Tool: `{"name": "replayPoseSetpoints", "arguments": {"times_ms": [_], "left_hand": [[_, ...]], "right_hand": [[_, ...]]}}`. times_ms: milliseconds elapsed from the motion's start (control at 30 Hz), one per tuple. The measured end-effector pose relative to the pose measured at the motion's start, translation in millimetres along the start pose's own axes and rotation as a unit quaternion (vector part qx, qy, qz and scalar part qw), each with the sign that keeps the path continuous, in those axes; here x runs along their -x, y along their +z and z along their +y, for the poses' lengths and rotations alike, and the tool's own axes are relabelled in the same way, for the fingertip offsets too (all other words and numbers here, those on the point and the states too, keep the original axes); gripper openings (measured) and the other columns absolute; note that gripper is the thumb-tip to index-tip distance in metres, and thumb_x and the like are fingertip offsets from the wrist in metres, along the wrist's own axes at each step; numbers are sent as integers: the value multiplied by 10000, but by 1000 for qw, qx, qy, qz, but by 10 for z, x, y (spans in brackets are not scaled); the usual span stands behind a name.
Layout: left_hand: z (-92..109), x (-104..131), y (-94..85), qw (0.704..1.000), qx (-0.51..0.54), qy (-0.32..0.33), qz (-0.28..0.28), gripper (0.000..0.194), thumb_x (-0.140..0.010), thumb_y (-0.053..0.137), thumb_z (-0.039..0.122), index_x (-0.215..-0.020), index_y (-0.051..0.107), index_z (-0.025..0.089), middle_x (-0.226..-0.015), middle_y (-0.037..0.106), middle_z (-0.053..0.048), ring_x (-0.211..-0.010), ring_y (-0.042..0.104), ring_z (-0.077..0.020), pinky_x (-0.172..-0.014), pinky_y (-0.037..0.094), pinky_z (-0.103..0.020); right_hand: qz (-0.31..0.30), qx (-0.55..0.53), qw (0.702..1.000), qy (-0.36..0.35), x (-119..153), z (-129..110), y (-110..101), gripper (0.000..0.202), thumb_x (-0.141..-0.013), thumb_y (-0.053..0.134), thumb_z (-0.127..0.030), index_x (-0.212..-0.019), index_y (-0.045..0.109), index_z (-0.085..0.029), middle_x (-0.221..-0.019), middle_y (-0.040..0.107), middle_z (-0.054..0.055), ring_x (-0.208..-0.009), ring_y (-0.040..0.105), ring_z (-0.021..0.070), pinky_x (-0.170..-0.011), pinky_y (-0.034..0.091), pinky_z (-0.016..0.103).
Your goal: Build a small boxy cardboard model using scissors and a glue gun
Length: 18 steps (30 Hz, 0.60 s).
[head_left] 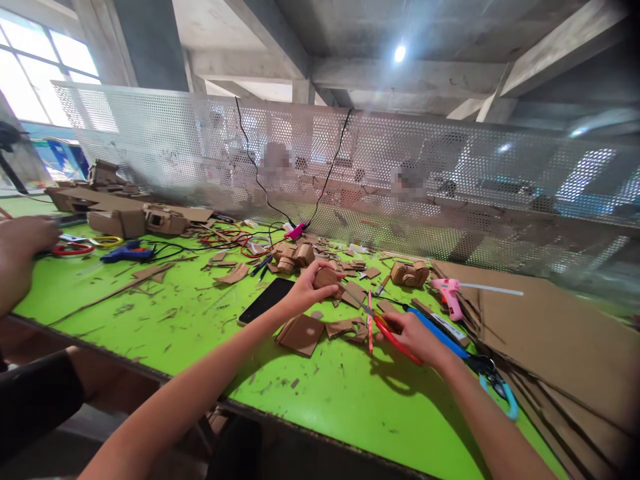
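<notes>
Between the fingers and thumb of my left hand (314, 288) is a small piece of brown cardboard (326, 279), held above the green table. My right hand (407, 333) is closed on the red-handled scissors (395, 339), whose blades point up and left toward that piece. Below the hands lie a squarish cardboard piece (301, 335) and torn scraps (346, 328). A pink pencil (370, 323) is beside the scissors. Left of my left hand rests a black phone (265, 301), partly covered by my forearm.
Cardboard camera models (410, 274) stand toward the back. A pink glue gun (450, 297), blue cutter (440, 333), teal-handled scissors (507, 400) and cardboard sheets (560, 340) lie right. Another person's hand (25, 247) is at far left near a blue glue gun (127, 252). Perforated screen (380, 147) behind.
</notes>
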<state>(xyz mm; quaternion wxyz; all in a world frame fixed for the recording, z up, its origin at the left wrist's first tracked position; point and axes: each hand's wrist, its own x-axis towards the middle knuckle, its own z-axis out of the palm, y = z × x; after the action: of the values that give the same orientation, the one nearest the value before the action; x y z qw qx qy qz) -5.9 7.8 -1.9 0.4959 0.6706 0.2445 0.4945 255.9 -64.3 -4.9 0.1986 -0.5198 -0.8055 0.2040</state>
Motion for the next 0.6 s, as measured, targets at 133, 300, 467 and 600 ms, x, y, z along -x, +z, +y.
{"name": "replayPoseSetpoints", "arguments": {"times_ms": [133,300,467,600], "left_hand": [[-20,-14,-14,999,43,19,-9,451,-713,749,277,-1017,428,189,-1161,667,-148,-913,692,-203,-780,545,-317],[-51,-28,-22,999,42,14,-14,443,-718,747,278,-1013,427,195,-1159,668,-145,-968,682,-230,-819,542,-354],[-59,-33,-30,999,35,22,-20,447,-722,746,297,-1022,431,197,-1171,656,-140,-1001,668,-237,-834,534,-361],[-44,-34,-52,998,27,49,-39,433,-732,740,306,-1033,449,196,-1199,639,-133,-1054,639,-227,-896,497,-361]], "right_hand": [[-1,5,1000,-19,-16,32,22,320,-831,577,-458,-841,686,-157,-684,586,9,-614,474,145,-567,339,254],[-8,6,1000,-23,-25,60,38,325,-837,556,-460,-790,664,-156,-662,570,4,-610,481,147,-565,337,252],[-22,-72,997,-1,3,-14,28,330,-837,535,-477,-802,631,-163,-695,598,14,-622,510,155,-571,373,256],[-41,-115,992,-12,26,-25,36,350,-824,549,-497,-869,597,-152,-762,597,32,-643,514,155,-584,408,267]]}}
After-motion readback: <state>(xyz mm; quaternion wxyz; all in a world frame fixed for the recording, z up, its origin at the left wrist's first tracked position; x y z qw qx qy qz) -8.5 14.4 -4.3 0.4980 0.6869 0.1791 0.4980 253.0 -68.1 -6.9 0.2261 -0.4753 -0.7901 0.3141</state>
